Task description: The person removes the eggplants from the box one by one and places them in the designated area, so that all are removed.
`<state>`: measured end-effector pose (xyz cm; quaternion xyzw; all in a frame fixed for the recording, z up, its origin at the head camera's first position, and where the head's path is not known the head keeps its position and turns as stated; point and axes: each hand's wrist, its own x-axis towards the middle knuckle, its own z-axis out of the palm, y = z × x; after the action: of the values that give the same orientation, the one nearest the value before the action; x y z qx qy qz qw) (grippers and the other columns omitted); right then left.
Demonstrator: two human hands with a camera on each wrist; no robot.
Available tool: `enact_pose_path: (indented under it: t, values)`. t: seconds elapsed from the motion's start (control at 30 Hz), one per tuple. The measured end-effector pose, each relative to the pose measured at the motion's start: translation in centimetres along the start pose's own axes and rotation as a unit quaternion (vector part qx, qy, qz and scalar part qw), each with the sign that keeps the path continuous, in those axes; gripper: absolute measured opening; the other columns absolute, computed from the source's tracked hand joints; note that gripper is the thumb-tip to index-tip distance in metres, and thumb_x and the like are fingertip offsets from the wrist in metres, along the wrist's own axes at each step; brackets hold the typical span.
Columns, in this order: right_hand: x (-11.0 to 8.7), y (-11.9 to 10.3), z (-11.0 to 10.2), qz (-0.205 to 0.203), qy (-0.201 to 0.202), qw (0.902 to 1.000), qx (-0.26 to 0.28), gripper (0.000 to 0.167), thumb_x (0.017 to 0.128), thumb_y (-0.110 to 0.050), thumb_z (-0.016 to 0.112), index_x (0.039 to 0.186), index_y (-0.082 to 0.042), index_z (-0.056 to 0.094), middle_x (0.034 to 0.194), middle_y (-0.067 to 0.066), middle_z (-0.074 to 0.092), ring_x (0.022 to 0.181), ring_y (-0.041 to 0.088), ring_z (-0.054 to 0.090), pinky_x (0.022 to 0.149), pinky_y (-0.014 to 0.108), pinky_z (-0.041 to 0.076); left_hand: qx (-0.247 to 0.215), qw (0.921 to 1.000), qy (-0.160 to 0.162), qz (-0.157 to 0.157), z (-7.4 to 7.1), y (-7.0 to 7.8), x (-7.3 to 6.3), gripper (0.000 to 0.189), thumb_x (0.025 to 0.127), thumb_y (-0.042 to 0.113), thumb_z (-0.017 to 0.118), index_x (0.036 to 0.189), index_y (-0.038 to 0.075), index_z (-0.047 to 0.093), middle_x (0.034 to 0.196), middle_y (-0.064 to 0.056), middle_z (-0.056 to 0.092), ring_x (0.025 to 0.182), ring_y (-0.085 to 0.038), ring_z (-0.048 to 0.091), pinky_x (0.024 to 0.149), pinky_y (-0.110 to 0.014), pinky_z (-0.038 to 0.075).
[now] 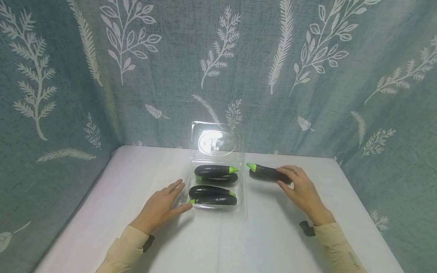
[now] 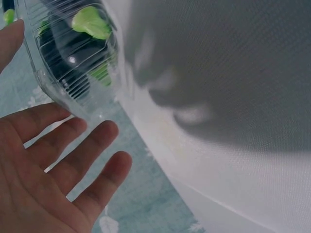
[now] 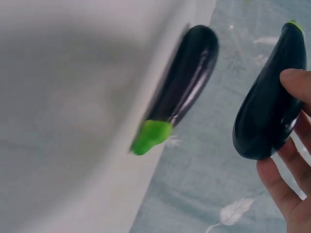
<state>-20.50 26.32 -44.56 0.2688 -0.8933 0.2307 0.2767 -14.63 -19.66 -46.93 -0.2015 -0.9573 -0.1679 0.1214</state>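
Toy-like dark purple eggplants with green stems are in view. My right hand (image 1: 304,189) holds an eggplant (image 3: 267,107) between thumb and fingers, above the table, right of the clear plastic box. Just below it, partly hidden in the head view, another eggplant (image 3: 187,77) lies on the table. The clear box (image 1: 241,206) stands with its lid (image 1: 217,144) raised at the back. Inside, one pair of eggplants (image 1: 215,170) lies toward the back and another pair (image 1: 213,200) toward the front. At its left side my left hand (image 1: 164,206) has fingers spread; contact is unclear.
A white cloth covers the table (image 1: 218,242). Behind it and on both sides hangs a blue-green curtain (image 1: 177,76) with white leaf patterns. The raised lid stands near the table's back edge.
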Motion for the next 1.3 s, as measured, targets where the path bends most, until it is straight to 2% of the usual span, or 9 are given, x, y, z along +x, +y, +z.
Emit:
enact_pose_path:
  t: [0.4, 0.53, 0.8, 1.03, 1.3]
  values:
    - [-1.2, 1.3, 1.3, 0.020, -0.034, 0.9992, -0.005, 0.042, 0.081, -0.007, 0.085, 0.120, -0.006, 0.070, 0.121, 0.010, 0.065, 0.114, 0.032, 0.059, 0.096, 0.049, 0.050, -0.005, 1.0000, -0.002, -0.002, 0.0, 0.0, -0.1, 0.078, 0.092, 0.057, 0.067, 0.143, 0.000, 0.055, 0.148, -0.018, 0.052, 0.120, -0.042, 0.061, 0.097, -0.056, 0.051]
    - [-1.3, 1.5, 1.7, 0.018, -0.043, 0.9988, -0.011, 0.042, 0.080, -0.005, 0.086, 0.119, -0.006, 0.071, 0.121, 0.011, 0.065, 0.114, 0.032, 0.060, 0.097, 0.049, 0.050, -0.008, 0.9999, -0.005, -0.005, 0.0, -0.1, -0.1, 0.077, 0.092, 0.057, 0.066, 0.143, 0.000, 0.055, 0.149, -0.018, 0.052, 0.120, -0.042, 0.061, 0.096, -0.057, 0.051]
    - [-1.6, 1.8, 2.1, 0.044, -0.091, 0.9945, -0.025, 0.042, 0.082, -0.008, 0.085, 0.122, -0.007, 0.070, 0.122, 0.012, 0.065, 0.115, 0.034, 0.060, 0.096, 0.053, 0.051, -0.005, 0.9999, -0.008, -0.008, -0.1, -0.1, 0.0, 0.078, 0.093, 0.059, 0.064, 0.144, 0.000, 0.055, 0.150, -0.017, 0.051, 0.121, -0.042, 0.060, 0.097, -0.057, 0.050]
    - [-2.0, 1.8, 2.6, 0.039, -0.105, 0.9934, -0.023, 0.041, 0.081, -0.007, 0.085, 0.120, -0.006, 0.071, 0.119, 0.013, 0.066, 0.110, 0.036, 0.061, 0.095, 0.054, 0.052, -0.003, 0.9998, -0.013, -0.011, -0.2, 0.0, 0.1, 0.078, 0.093, 0.059, 0.065, 0.144, 0.000, 0.055, 0.149, -0.017, 0.051, 0.121, -0.042, 0.060, 0.097, -0.057, 0.050]
    - [-1.9, 1.9, 2.8, 0.053, -0.130, 0.9898, -0.025, 0.040, 0.083, -0.007, 0.083, 0.121, -0.006, 0.070, 0.121, 0.013, 0.065, 0.113, 0.036, 0.061, 0.098, 0.054, 0.050, 0.002, 0.9999, -0.011, -0.010, -0.2, 0.1, 0.0, 0.077, 0.092, 0.057, 0.067, 0.143, 0.000, 0.056, 0.149, -0.017, 0.052, 0.119, -0.042, 0.061, 0.096, -0.056, 0.051]
